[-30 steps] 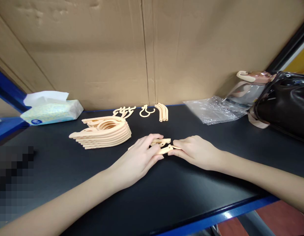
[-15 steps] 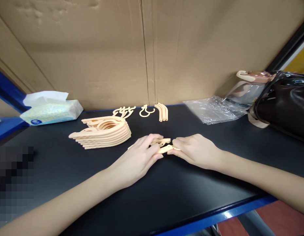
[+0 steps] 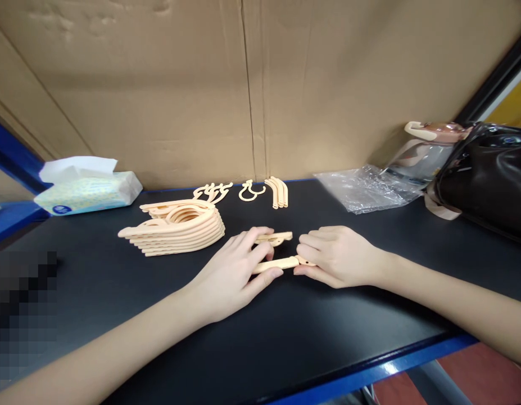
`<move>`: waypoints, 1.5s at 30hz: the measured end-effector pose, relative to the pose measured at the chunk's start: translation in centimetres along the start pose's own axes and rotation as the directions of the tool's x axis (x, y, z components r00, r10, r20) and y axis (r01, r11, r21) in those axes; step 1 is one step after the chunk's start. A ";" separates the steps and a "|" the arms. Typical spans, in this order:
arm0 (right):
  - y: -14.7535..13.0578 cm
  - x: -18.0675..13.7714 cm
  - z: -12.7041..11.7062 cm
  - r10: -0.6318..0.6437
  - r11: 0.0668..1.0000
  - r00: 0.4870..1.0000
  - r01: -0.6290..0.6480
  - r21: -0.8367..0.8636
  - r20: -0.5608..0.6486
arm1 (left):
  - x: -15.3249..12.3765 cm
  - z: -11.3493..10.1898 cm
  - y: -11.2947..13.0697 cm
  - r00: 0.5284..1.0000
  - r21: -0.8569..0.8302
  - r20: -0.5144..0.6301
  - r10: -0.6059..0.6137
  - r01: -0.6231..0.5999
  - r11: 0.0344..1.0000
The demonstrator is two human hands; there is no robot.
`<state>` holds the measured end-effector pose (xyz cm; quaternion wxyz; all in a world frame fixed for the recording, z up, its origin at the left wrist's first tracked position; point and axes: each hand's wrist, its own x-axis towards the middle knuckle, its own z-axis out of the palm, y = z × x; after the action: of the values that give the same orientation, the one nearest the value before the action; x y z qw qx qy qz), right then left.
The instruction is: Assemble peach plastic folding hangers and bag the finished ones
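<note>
A cream plastic folding hanger (image 3: 285, 262) is held low over the black table, between my two hands. My left hand (image 3: 235, 267) wraps round its near side, thumb along the front arm, while the other arm sticks out beyond the fingers. Closed on the right tip of the front arm is my right hand (image 3: 338, 253); most of that tip is hidden by the fingers. To the left of my hands lies a stack of similar folded hangers (image 3: 182, 239). Behind are loose hooks (image 3: 213, 193) and a few short curved pieces (image 3: 278, 193).
A tissue pack (image 3: 89, 193) stands at the back left. Crumpled clear plastic bags (image 3: 367, 190), a clear bottle (image 3: 429, 154) and a dark leather bag (image 3: 492, 180) occupy the back right. Cardboard (image 3: 180, 95) walls off the table's rear edge. A blue rim (image 3: 390, 367) borders its front.
The front arm of the hanger has shifted toward me and swung apart from the rear arm. My right hand has moved slightly right with its tip.
</note>
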<state>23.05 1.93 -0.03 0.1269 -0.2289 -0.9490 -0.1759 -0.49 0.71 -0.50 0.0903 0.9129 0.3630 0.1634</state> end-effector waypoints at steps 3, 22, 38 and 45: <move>-0.2 0.0 -0.2 -0.058 0.994 0.998 0.061 0.090 -0.028 | 0.0 -0.2 -0.3 0.996 -0.018 -0.012 -0.091 0.091 0.996; -1.0 0.5 -1.7 -0.013 0.954 0.998 -0.005 0.299 0.058 | 0.2 0.4 -1.7 0.983 -0.249 -0.096 -0.158 0.130 0.960; -1.3 0.5 -1.3 0.002 0.882 0.993 -0.056 0.469 0.116 | 0.2 0.4 -1.1 0.981 0.027 -0.110 -0.158 0.162 0.986; -1.6 0.5 -1.6 -0.037 0.853 0.990 -0.040 0.520 0.138 | 0.2 0.3 -1.2 0.976 -0.010 -0.092 -0.197 0.196 0.980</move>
<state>22.11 0.13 1.10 0.1161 -0.1985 -0.9676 0.1045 -0.98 1.72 -1.11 0.0894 0.8640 0.4552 0.1957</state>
